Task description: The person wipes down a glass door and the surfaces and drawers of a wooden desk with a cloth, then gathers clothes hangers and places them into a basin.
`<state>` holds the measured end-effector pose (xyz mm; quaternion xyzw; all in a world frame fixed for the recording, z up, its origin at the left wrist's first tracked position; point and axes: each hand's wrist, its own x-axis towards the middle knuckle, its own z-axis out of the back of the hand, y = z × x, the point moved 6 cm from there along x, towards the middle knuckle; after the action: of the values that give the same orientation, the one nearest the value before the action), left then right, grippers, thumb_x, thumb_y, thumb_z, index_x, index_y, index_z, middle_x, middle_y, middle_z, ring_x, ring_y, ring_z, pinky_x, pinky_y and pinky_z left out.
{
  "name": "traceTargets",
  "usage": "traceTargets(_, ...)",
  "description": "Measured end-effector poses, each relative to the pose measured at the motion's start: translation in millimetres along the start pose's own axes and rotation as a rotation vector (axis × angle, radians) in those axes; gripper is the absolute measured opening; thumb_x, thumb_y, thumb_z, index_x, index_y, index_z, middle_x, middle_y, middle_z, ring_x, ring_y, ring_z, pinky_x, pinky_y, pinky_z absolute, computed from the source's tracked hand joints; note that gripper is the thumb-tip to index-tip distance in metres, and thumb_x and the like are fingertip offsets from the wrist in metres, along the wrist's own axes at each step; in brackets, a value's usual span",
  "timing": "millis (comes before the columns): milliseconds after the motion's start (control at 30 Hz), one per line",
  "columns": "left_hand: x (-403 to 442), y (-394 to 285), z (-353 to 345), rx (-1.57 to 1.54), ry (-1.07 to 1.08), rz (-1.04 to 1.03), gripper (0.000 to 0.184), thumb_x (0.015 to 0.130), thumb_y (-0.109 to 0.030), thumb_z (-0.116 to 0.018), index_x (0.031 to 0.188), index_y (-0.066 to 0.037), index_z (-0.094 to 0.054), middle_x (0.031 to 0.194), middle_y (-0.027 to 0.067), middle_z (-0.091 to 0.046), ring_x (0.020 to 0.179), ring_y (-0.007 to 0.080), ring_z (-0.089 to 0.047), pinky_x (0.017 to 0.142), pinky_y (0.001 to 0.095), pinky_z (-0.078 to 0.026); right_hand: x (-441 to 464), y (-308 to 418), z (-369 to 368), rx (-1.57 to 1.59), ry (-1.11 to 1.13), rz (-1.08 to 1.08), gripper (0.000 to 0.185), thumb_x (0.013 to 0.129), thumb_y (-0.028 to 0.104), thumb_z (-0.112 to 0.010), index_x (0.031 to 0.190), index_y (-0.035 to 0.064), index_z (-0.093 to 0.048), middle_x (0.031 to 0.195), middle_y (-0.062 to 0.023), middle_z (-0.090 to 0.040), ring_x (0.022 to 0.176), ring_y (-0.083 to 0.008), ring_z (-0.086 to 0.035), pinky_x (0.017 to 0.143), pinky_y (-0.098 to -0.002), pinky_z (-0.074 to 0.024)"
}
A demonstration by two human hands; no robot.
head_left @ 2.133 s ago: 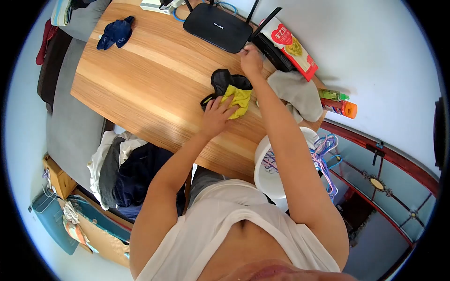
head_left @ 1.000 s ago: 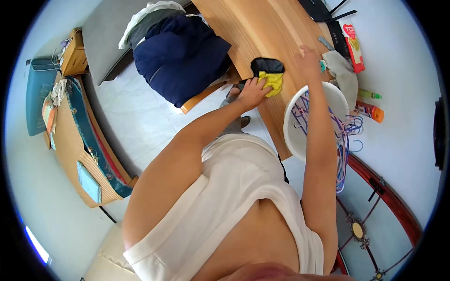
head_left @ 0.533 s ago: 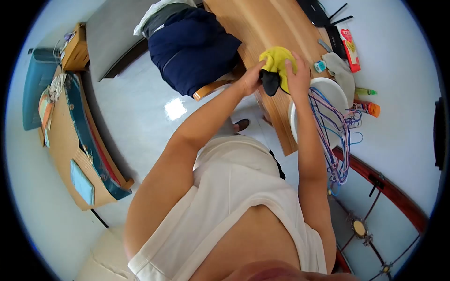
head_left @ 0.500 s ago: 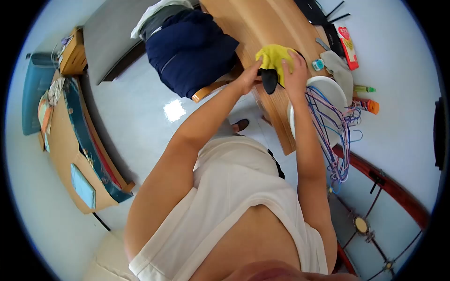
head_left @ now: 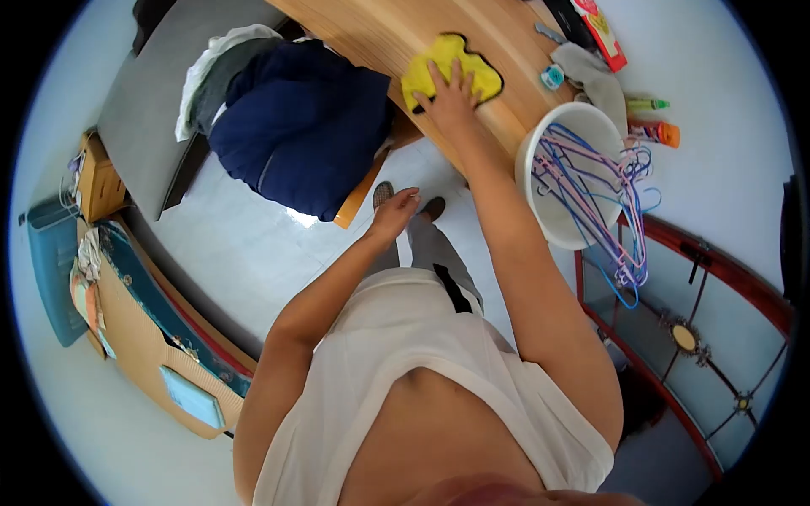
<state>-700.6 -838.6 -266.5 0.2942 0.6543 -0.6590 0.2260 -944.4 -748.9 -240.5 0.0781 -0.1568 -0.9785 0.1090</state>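
Observation:
A yellow cloth (head_left: 479, 78) with a black edge lies spread on the wooden table (head_left: 515, 51). My right hand (head_left: 451, 99) rests on it, palm down with the fingers spread. My left hand (head_left: 395, 212) hangs in front of my body over the floor, away from the table. Its fingers are loosely bent, and nothing shows in them.
Right of my right arm is a white bucket (head_left: 533, 181) with several hangers (head_left: 591, 190) sticking out. A grey cloth (head_left: 595, 72) and a small teal-and-white container (head_left: 552, 78) lie nearby. Dark blue clothing (head_left: 304, 126) is piled at the table's left.
My left hand has let go of the yellow cloth and dropped toward my body. The cloth, bunched between both hands before, now lies flatter on the table under my right hand.

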Motion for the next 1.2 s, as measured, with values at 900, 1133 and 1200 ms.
traceTargets(900, -58, 72, -69, -0.156, -0.056, 0.037, 0.039, 0.096, -0.033, -0.055, 0.124, -0.006, -0.057, 0.108, 0.0048, -0.065, 0.085, 0.0118, -0.059, 0.077, 0.0253, -0.045, -392, -199, 16, -0.204, -0.114, 0.150, 0.057, 0.083, 0.006, -0.057, 0.137, 0.0234, -0.049, 0.149, -0.0114, -0.036, 0.131, -0.0374, -0.038, 0.106, -0.0479, -0.0352)
traceTargets(1133, -95, 120, -64, -0.288, -0.163, 0.097, 0.038, 0.095, -0.033, -0.057, 0.122, -0.006, -0.058, 0.102, 0.0033, -0.066, 0.086, 0.0118, -0.059, 0.078, 0.0265, -0.045, -417, -220, 38, -0.334, -0.109, 0.361, 0.049, 0.085, 0.008, -0.053, 0.133, 0.0179, -0.054, 0.152, -0.0077, -0.033, 0.132, -0.0359, -0.038, 0.107, -0.0483, -0.0343)
traceTargets(1200, -105, 132, -65, -0.299, -0.194, 0.119, 0.036, 0.095, -0.032, -0.055, 0.121, -0.006, -0.059, 0.102, 0.0045, -0.065, 0.087, 0.0139, -0.059, 0.079, 0.0274, -0.045, -399, -205, 31, -0.425, -0.112, 0.434, 0.047, 0.086, 0.010, -0.052, 0.132, 0.0155, -0.055, 0.153, -0.0069, -0.032, 0.133, -0.0355, -0.038, 0.107, -0.0493, -0.0337)
